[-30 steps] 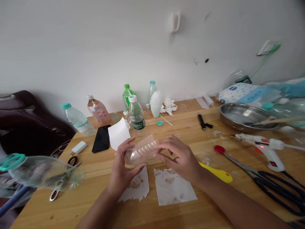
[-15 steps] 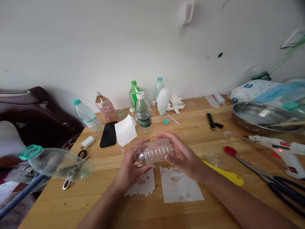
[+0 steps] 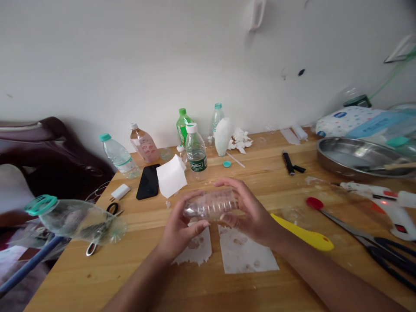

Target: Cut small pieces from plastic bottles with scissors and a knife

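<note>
A clear, ribbed plastic bottle piece lies sideways in the air between my two hands, above the table. My left hand is wrapped round its left end, thumb in front along the lower edge. Around the right end curl the fingers and thumb of my right hand. Below are two pieces of stained white paper: a torn one under my left hand and a larger sheet by my right. A yellow handle pokes out past my right forearm.
Behind my hands stand a labelled water bottle, a green bottle and a white-covered bottle. A phone and white paper lie left. Right are large scissors, a glue gun and a metal pan.
My right hand has shifted slightly right along the bottle piece, showing more of its ribbed side. My left hand keeps its hold.
</note>
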